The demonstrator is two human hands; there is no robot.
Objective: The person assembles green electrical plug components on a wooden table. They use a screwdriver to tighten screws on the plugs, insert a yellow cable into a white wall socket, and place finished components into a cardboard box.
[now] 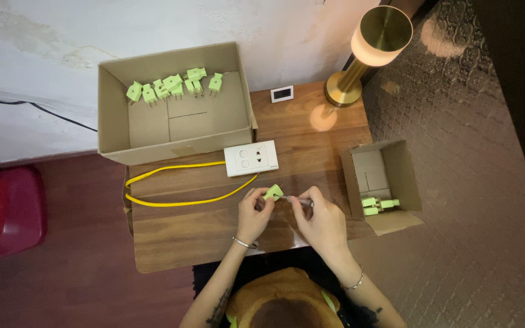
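Both hands work: left hand (254, 211) pinches green plug (273, 193), right hand (321, 220) grips thin tool (299, 200).

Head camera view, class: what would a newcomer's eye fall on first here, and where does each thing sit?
At the table's near edge, the left hand pinches a light green plug while the right hand puts a slim tool to its prongs. Behind them lies a white socket plate with a looping yellow cable. A row of green plugs stands in the big cardboard box at the back left, and a glowing brass lamp stands at the back right.
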